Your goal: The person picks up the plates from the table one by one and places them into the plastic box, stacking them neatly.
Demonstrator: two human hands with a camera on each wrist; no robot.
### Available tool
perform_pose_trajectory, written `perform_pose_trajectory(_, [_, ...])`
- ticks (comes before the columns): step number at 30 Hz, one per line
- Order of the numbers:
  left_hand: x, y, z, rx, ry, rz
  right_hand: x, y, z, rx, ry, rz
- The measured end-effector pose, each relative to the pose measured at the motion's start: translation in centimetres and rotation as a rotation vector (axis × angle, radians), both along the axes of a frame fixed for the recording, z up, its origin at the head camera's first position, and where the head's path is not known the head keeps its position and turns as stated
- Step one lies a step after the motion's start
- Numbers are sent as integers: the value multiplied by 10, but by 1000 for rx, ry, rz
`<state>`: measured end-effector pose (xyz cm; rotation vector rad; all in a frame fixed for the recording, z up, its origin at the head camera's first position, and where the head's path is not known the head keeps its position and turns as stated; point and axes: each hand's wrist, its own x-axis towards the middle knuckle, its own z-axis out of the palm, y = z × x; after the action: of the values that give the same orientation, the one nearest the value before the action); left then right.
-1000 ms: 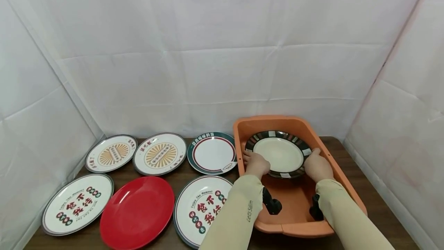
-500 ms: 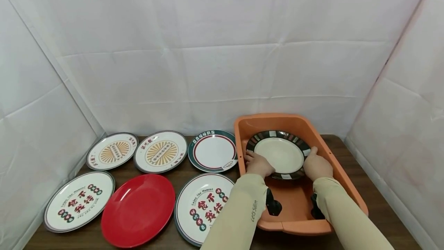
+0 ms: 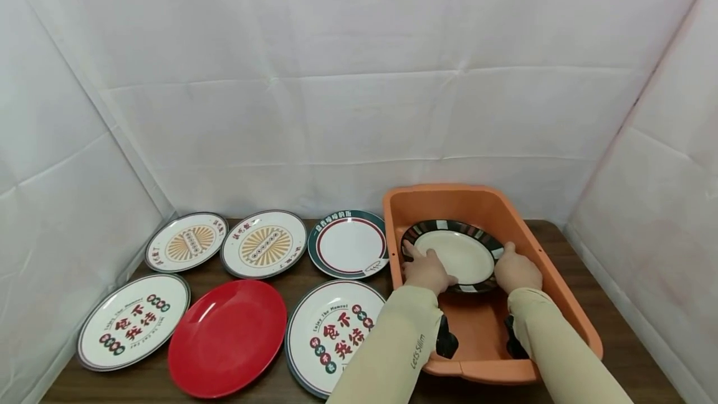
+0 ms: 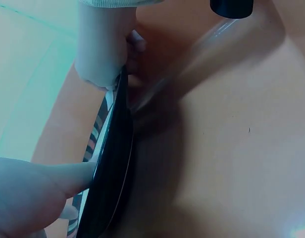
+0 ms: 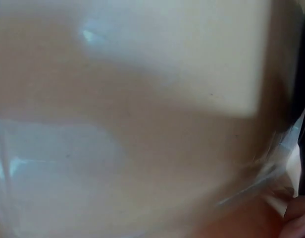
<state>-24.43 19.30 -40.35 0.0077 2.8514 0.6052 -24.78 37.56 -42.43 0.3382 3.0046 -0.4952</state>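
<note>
Striped-rim plate sits tilted inside orange tub; its near edge is hidden by the hands, and the right wrist view is a blur. Dark wooden desk, white sheet walls. Left hand and right hand grip opposite rims.

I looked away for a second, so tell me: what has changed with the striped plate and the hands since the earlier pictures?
Both hands, left hand and right hand, still grip the striped plate by its opposite edges and have carried it slightly lower into the orange tub. Nothing was let go. The six plates on the table, like the red plate, stayed put.
</note>
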Motion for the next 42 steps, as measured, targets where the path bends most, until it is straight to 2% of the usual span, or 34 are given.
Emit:
perform_pose_trajectory(2, [3, -2, 0, -43, -26, -48, 0, -2, -1, -3, 7, -8])
perform_pose_trajectory(5, [6, -7, 0, -27, -74, -89, 1, -5, 0, 4, 15, -17])
perform_pose_trajectory(8, [8, -10, -1, -3, -116, -107, 1, -8, 1, 14, 12, -21])
perform_pose_trajectory(10, [8, -11, -2, -25, -130, -119, 2, -11, 1, 15, -5, -25])
perform_pose_trajectory(19, [3, -9, -14, -291, -47, -143, -2, -21, -2, -40, -106, -42])
perform_pose_trajectory(26, [4, -11, -15, -312, -6, -141, -1, -28, -3, -49, -94, -21])
perform_pose_trajectory(36, [7, -14, -12, -432, -74, -164, -1, -34, -7, -29, -111, 3])
perform_pose_trajectory(39, [9, -16, -10, -445, -94, -173, 0, -37, -7, -10, -112, 28])
perform_pose_trajectory(42, [9, -17, -13, -432, -90, -171, 0, -39, -8, -1, -99, 40])
